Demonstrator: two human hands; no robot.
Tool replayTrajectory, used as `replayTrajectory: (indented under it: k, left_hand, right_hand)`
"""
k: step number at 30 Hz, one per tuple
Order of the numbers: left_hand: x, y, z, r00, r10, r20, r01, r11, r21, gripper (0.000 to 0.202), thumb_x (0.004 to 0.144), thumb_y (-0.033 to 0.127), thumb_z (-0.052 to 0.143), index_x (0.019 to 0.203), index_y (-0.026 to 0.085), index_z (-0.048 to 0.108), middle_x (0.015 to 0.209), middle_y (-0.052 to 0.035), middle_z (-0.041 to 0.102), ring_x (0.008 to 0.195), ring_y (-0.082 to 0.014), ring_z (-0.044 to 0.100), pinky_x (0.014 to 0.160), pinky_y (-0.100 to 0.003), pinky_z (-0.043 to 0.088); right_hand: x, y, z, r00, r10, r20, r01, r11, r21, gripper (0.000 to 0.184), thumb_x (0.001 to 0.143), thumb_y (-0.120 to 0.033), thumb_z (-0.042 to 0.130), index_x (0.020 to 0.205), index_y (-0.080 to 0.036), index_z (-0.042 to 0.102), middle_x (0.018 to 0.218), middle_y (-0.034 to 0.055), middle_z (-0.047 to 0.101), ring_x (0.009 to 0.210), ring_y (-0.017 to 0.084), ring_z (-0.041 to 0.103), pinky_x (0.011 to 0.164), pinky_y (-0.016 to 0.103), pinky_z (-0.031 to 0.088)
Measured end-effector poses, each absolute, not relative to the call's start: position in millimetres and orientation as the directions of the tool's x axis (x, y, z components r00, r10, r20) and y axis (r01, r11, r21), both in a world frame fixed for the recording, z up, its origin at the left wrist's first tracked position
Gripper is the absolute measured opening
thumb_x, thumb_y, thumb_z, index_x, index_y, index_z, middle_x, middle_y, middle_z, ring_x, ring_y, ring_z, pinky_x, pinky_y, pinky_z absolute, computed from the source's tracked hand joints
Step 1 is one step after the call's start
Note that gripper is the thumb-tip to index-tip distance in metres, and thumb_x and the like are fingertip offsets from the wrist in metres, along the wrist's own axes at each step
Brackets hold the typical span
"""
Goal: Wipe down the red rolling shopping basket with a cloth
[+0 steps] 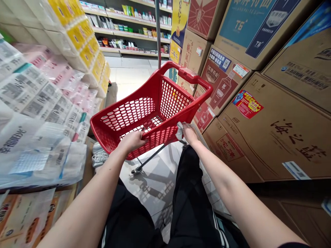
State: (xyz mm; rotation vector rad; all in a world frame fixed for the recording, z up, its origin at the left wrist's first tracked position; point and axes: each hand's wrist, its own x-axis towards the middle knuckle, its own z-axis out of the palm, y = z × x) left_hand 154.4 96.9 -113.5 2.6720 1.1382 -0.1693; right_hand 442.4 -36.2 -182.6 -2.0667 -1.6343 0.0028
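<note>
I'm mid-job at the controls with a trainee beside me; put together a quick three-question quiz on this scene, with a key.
1. Multiple choice: which hand holds the crumpled white cloth or tissue?
A) left
B) right
C) both

2. True or false: the stacked cartons stand to the left of the red cart.

3. Short answer: which part of the cart is the left hand on?

Key:
1. B: the right hand has it, at the side of the cart.
2. False: they stand to the right.
3. The near rim.
</note>
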Motion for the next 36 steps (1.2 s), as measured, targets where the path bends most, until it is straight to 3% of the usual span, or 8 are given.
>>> replayTrajectory:
  k: [5, 10, 13, 16, 21, 24, 29, 36]
  left_hand:
    - [155, 92, -110, 0.685, 0.699, -0.204, 0.728, -0.66, 0.185, 0.033, 0.078, 0.049, 0.045, 0.078, 0.022, 0.064, 0.075, -0.0057, 0.067, 0.07, -0.0194, 0.061, 0.056, -0.027, 0.035]
    - [157, 91, -108, 0.673, 0.709, -0.213, 0.739, -0.654, 0.159, 0.033, 0.078, 0.049, 0.046, 0.081, 0.023, 0.066, 0.079, -0.0064, 0.069, 0.073, -0.0209, 0.063, 0.057, -0.027, 0.037]
    - [157, 91, -108, 0.671, 0.712, -0.206, 0.741, -0.655, 0.149, 0.034, 0.078, 0.05, 0.047, 0.08, 0.022, 0.066, 0.081, -0.0072, 0.069, 0.075, -0.0217, 0.063, 0.057, -0.028, 0.036]
    - [155, 91, -110, 0.671, 0.714, -0.199, 0.742, -0.648, 0.175, 0.034, 0.077, 0.05, 0.046, 0.079, 0.023, 0.065, 0.079, -0.0066, 0.068, 0.073, -0.0209, 0.062, 0.056, -0.027, 0.035]
    - [153, 92, -113, 0.668, 0.721, -0.186, 0.744, -0.642, 0.185, 0.037, 0.077, 0.053, 0.045, 0.081, 0.022, 0.065, 0.081, -0.007, 0.068, 0.073, -0.0207, 0.061, 0.056, -0.028, 0.035]
    - [153, 91, -113, 0.664, 0.723, -0.191, 0.748, -0.639, 0.182, 0.037, 0.077, 0.053, 0.045, 0.082, 0.022, 0.065, 0.082, -0.007, 0.068, 0.073, -0.0211, 0.061, 0.056, -0.028, 0.035]
    - [154, 87, -110, 0.657, 0.728, -0.194, 0.754, -0.633, 0.176, 0.036, 0.077, 0.051, 0.045, 0.082, 0.022, 0.066, 0.084, -0.0073, 0.069, 0.076, -0.0212, 0.062, 0.057, -0.027, 0.035]
    - [149, 87, -107, 0.656, 0.726, -0.208, 0.755, -0.627, 0.193, 0.036, 0.078, 0.052, 0.044, 0.083, 0.024, 0.065, 0.084, -0.0065, 0.069, 0.077, -0.0216, 0.063, 0.057, -0.027, 0.036]
  right_hand:
    - [459, -34, -199, 0.506, 0.829, 0.237, 0.696, -0.231, -0.68, 0.028, 0.091, -0.029, 0.048, 0.111, -0.015, 0.062, 0.107, 0.0122, 0.069, 0.099, 0.022, 0.065, 0.087, 0.034, 0.05]
    - [448, -15, -173, 0.698, 0.657, 0.284, 0.443, -0.086, -0.892, 0.035, 0.09, -0.046, 0.045, 0.103, -0.017, 0.061, 0.098, 0.0091, 0.071, 0.09, 0.02, 0.067, 0.079, 0.033, 0.052]
    - [442, -14, -149, 0.708, 0.651, 0.273, 0.315, 0.054, -0.947, 0.04, 0.089, -0.05, 0.044, 0.098, -0.015, 0.061, 0.097, 0.009, 0.07, 0.087, 0.019, 0.066, 0.073, 0.03, 0.053]
    - [445, -25, -127, 0.733, 0.607, 0.306, 0.347, 0.054, -0.937, 0.044, 0.088, -0.051, 0.044, 0.1, -0.012, 0.06, 0.095, 0.0105, 0.069, 0.086, 0.021, 0.065, 0.074, 0.032, 0.052]
    - [469, -41, -89, 0.652, 0.429, 0.625, 0.699, -0.023, -0.715, 0.045, 0.094, -0.047, 0.036, 0.116, -0.013, 0.055, 0.108, 0.0141, 0.064, 0.103, 0.024, 0.06, 0.09, 0.04, 0.047]
    - [478, -33, -72, 0.41, 0.516, 0.752, 0.886, -0.031, -0.462, 0.039, 0.097, -0.04, 0.036, 0.121, -0.016, 0.054, 0.117, 0.0142, 0.06, 0.114, 0.025, 0.054, 0.099, 0.045, 0.041]
    - [441, -4, -77, -0.018, 0.793, 0.608, 0.995, 0.076, -0.07, 0.029, 0.097, -0.03, 0.041, 0.112, -0.016, 0.062, 0.109, 0.0112, 0.063, 0.112, 0.025, 0.052, 0.111, 0.052, 0.026]
    - [382, 2, -94, -0.283, 0.868, 0.409, 0.959, 0.256, 0.119, 0.03, 0.098, -0.028, 0.04, 0.123, -0.019, 0.055, 0.111, 0.0109, 0.059, 0.107, 0.024, 0.049, 0.1, 0.043, 0.036]
